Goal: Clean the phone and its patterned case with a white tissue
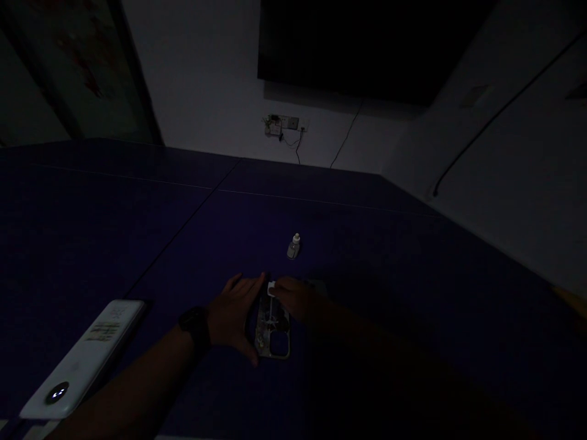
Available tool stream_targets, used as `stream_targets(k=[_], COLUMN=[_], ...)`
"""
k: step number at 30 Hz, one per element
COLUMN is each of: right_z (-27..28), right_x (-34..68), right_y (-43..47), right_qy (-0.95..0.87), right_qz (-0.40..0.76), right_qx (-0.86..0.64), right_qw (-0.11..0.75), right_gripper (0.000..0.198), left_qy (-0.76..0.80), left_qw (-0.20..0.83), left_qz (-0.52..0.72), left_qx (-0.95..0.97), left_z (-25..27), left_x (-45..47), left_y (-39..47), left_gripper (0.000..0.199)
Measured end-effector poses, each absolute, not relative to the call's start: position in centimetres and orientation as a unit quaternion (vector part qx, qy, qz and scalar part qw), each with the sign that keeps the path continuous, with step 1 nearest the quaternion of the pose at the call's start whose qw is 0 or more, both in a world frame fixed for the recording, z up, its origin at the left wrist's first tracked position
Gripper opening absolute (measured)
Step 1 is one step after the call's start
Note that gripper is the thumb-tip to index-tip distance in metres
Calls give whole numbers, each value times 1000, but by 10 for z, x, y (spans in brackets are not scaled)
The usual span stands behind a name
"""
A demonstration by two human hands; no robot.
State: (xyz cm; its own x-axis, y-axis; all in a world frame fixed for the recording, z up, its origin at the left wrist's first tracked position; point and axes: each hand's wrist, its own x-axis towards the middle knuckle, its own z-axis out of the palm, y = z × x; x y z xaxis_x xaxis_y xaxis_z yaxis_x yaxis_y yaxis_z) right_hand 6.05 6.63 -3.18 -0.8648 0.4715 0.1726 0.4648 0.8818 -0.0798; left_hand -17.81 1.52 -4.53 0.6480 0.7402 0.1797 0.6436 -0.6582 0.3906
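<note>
A phone case (273, 324) with a dark, patterned back and a large camera cutout lies on the blue-purple surface. Along its left edge, my left hand (232, 315) is spread open, fingertips by the top corner and thumb by the bottom corner. My right hand (296, 297) is closed on a small white block (271, 288), which rests against the upper part of the case. The block's exact kind is hidden by the fingers and the dark. Just beyond the hands stands a small clear bottle (293, 248) with a white cap.
At the left lies a long white device (85, 360) with a lit round display, probably a power bank. Sockets with cables (284, 124) sit on the far wall under a large dark screen (358, 49). The whole room is dim.
</note>
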Motion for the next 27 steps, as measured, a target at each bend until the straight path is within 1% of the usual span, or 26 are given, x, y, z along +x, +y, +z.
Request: stream_targets(k=[3, 6, 9, 13, 17, 20, 27], right_z=[-35, -35, -34, -31, -30, -32, -25], right_x=[71, 76, 69, 64, 72, 71, 67], right_y=[65, 72, 76, 69, 68, 71, 68], right_qy=[-971, -963, -954, -962, -960, -953, -964], right_qz=[28, 21, 14, 29, 31, 22, 38], right_qx=[-222, -255, -283, -258, -267, -290, -251], right_qw=[87, 89, 95, 87, 79, 85, 73], right_gripper=[22, 21, 26, 18, 17, 20, 16], left_qy=[386, 387, 391, 388, 391, 391, 388], left_qw=[152, 158, 160, 154, 156, 161, 155], left_qz=[155, 150, 156, 165, 147, 144, 147], left_qx=[897, 896, 893, 894, 895, 894, 896], left_z=[-44, -43, -44, -44, -41, -39, -40], left_x=[-177, -176, -176, -176, -176, -176, -176], left_y=[16, 16, 16, 15, 15, 15, 15], left_gripper=[162, 162, 164, 162, 162, 163, 162])
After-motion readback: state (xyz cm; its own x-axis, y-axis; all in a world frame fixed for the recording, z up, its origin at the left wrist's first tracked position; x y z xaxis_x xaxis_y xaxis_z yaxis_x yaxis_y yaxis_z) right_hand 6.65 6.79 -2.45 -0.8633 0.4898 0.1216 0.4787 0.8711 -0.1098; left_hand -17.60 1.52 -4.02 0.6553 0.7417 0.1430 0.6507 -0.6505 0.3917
